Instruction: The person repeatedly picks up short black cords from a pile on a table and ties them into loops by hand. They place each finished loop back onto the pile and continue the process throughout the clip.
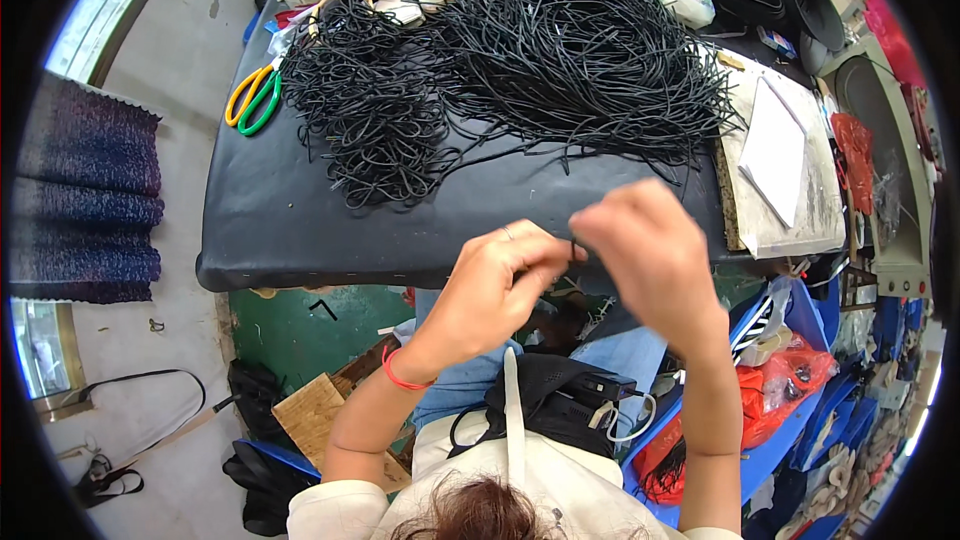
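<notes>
**Two hands pinch one black cord**

Above the near edge of the black table [270,220], the left hand [495,285] and right hand [650,245] meet, fingers closed on a short black cord [574,248]. Looped cords [375,110] and loose cords [580,50] cover the far side; scissors [252,98] lie at the far left corner.

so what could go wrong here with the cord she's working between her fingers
1. The short black cord is pinched only at the fingertips of the left hand and right hand, out past the table edge; a slip would likely drop it toward the lap.
2. The big pile of cords lies loose and tangled, so pulling one piece may drag others along.
3. The scissors sit near the table's far left edge and could get knocked off.
</notes>
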`<state>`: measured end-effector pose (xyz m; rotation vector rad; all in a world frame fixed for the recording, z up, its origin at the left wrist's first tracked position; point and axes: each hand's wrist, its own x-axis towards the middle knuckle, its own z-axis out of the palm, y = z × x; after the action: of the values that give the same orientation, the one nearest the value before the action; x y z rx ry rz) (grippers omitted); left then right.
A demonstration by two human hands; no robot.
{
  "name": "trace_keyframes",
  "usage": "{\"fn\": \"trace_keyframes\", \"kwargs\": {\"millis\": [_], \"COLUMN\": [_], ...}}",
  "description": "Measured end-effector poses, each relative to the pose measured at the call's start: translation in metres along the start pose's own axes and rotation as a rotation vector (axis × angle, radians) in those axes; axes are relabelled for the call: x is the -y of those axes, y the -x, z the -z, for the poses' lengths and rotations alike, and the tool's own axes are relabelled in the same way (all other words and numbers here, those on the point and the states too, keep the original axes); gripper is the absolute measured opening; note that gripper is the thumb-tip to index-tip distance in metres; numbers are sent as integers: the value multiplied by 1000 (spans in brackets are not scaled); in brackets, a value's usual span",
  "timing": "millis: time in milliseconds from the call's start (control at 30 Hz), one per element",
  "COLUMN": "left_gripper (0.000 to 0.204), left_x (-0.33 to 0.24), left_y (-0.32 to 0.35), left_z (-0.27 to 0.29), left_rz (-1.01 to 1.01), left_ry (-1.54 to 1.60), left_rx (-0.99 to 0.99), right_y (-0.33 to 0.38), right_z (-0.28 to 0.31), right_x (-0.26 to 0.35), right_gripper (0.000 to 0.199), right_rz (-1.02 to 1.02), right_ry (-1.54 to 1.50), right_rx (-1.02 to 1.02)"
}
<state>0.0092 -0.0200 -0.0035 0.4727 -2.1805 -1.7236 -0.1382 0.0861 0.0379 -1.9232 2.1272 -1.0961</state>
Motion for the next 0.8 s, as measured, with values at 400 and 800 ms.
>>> {"fn": "trace_keyframes", "kwargs": {"millis": [400, 800], "left_gripper": [19, 16], "left_x": [14, 8], "left_y": [1, 3], "left_z": [-4, -26], "left_rz": [210, 131], "left_ry": [557, 725], "left_rx": [-151, -358], "right_y": [35, 32], "right_z": [-30, -46], "right_x": [16, 23], "right_gripper": [16, 10], "right_rz": [-529, -578], "right_ry": [-743, -617], "right_rx": [-29, -281]}}
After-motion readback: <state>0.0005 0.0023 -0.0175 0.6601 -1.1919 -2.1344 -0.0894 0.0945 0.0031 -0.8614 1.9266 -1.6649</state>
